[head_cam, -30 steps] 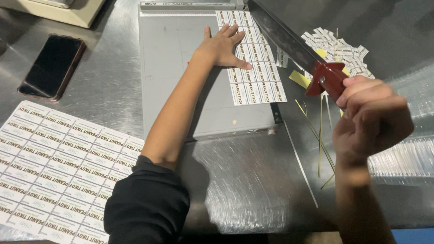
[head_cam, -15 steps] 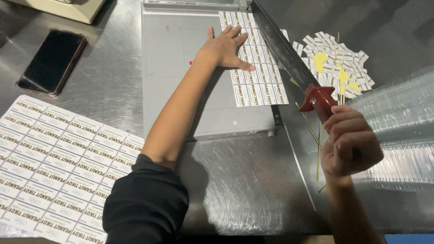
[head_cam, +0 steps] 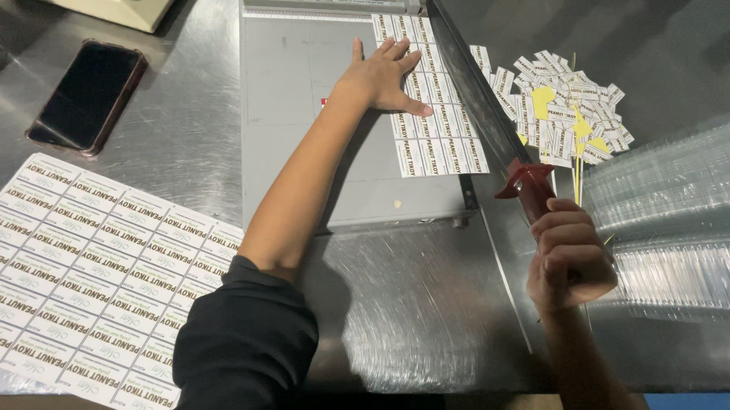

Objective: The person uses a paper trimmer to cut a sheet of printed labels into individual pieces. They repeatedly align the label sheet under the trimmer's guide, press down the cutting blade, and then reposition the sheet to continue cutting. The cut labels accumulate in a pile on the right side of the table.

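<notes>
The left hand [head_cam: 383, 73], upper centre of the frame, lies flat with fingers spread on a strip of printed labels [head_cam: 434, 105], pinning it square on the grey cutter bed [head_cam: 297, 110] so its right edge meets the blade. The right hand [head_cam: 569, 258], lower right, is clenched round the red handle [head_cam: 530, 187] of the cutter arm [head_cam: 474, 96]. Cut labels [head_cam: 564, 109] pile at upper right, where they drop; an uncut sheet [head_cam: 84, 271] waits lower left, a phone [head_cam: 86, 95] upper left
</notes>
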